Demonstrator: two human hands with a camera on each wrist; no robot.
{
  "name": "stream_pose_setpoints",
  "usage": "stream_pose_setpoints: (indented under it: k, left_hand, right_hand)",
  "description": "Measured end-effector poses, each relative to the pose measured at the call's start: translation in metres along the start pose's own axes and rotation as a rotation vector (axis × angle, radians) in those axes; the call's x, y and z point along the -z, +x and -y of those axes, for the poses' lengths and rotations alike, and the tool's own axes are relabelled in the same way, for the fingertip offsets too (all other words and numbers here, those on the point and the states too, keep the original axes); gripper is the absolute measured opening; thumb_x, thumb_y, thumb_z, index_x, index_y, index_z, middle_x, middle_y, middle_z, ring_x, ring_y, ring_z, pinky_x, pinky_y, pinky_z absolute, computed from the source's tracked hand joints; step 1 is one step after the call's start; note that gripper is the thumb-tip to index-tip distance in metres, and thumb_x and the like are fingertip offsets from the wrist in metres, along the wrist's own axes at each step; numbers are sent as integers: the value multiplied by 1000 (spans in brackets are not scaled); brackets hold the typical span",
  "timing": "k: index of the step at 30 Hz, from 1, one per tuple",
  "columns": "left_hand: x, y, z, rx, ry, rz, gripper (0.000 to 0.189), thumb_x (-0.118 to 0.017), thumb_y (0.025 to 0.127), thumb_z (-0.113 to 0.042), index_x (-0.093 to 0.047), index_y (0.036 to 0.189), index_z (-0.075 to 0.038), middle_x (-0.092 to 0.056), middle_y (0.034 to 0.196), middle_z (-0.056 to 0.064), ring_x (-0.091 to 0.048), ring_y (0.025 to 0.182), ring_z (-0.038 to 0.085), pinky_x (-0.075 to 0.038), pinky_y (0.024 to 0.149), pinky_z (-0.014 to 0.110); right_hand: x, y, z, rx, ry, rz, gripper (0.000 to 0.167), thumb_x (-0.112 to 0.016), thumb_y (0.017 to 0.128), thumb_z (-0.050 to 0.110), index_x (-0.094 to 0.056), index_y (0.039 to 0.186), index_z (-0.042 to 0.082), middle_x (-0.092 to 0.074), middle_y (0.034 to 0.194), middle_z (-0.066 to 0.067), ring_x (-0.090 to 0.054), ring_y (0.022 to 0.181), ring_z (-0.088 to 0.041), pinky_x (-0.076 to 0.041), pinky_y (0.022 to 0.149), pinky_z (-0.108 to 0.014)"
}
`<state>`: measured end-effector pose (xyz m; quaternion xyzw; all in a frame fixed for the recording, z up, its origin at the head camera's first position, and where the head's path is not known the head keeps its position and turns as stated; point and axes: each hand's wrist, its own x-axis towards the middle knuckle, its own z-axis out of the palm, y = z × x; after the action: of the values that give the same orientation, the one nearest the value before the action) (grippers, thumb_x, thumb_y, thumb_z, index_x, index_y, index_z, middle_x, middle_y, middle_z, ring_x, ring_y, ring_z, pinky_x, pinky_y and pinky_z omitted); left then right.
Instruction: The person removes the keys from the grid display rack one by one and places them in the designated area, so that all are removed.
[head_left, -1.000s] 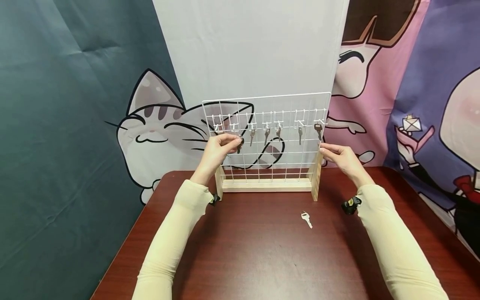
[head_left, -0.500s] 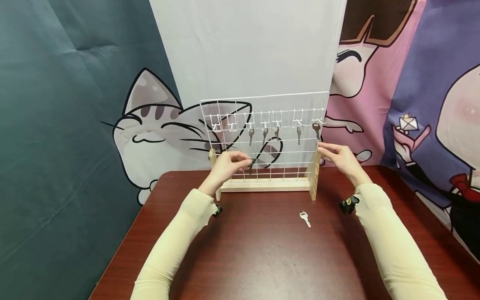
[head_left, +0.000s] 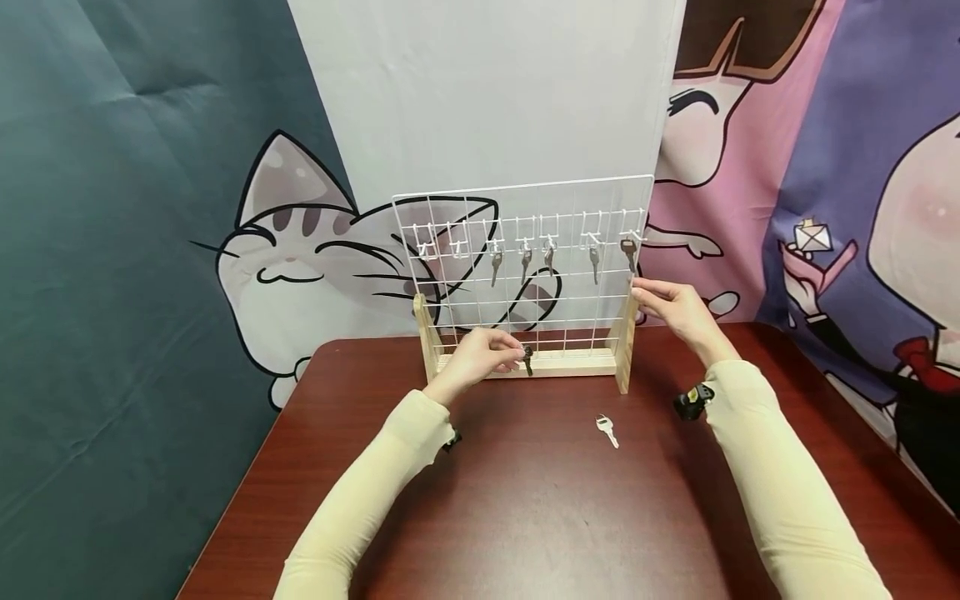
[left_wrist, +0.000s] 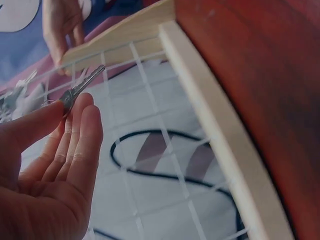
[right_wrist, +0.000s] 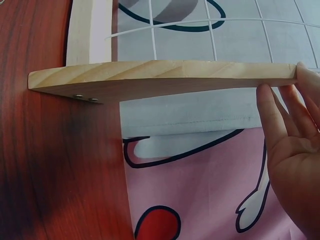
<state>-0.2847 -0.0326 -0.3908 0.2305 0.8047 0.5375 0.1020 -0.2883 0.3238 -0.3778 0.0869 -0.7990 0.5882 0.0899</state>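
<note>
While the right hand [head_left: 678, 310] grips the upright [right_wrist: 165, 74], the left hand [head_left: 482, 358] pinches a key [left_wrist: 75, 93], apparently mid-transfer, next likely requiring controlled placement.

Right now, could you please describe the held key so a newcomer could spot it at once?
Find the wire rack on the table. Low in front of it, the left hand pinches the key, tip down. Only this key is held; others hang, and one lies flat.
</note>
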Motion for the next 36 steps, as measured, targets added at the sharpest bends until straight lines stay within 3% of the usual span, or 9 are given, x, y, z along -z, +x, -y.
stream_pose_setpoints:
  k: [6, 10, 16, 24, 32, 36]
  left_hand:
    - [-28, 7, 13, 65, -81, 72, 14, -69, 94, -2, -70, 103, 9, -74, 95, 21, -71, 92, 43, -59, 81, 49]
    - [-46, 11, 20, 87, -85, 121, 15, -69, 94, -3, -71, 104, 8, -74, 96, 22, -72, 90, 42, -57, 84, 53]
    - [-68, 10, 27, 112, -48, 156, 10, -70, 92, -3, -74, 97, 5, -75, 89, 18, -74, 83, 38, -60, 78, 48]
    - [-92, 15, 35, 101, 64, 164, 7, -71, 92, -4, -76, 89, 0, -74, 75, 7, -74, 74, 29, -62, 68, 39]
    - [-104, 13, 42, 113, 104, 186, 8, -73, 91, -10, -75, 85, -5, -74, 76, 5, -72, 63, 20, -58, 57, 27]
    - [-106, 15, 44, 103, 163, 187, 9, -73, 91, -11, -75, 83, -8, -72, 74, 4, -69, 59, 18, -56, 54, 26]
  right_hand:
    - [1, 0, -1, 2, -14, 10, 52, -63, 102, 23, -51, 141, -7, -51, 143, -25, -63, 103, 6, -50, 96, -26]
    - [2, -2, -3, -17, -20, -1, 52, -64, 101, 25, -53, 141, -5, -52, 142, -24, -64, 100, 5, -51, 93, -19]
    - [0, 0, -3, -29, -26, 16, 52, -63, 101, 27, -53, 143, -2, -55, 140, -19, -64, 101, 4, -50, 89, -13]
    - [3, 2, 0, -23, -24, 8, 51, -62, 102, 26, -52, 143, -3, -56, 140, -19, -64, 101, 5, -50, 97, -28]
    - [-2, -3, 10, -36, 33, 21, 46, -60, 102, 13, -50, 141, -10, -49, 140, -30, -64, 100, 5, -52, 84, -13]
    - [0, -4, 13, -35, 20, 22, 46, -59, 103, 14, -50, 142, -8, -48, 141, -30, -64, 99, 5, -51, 85, -13]
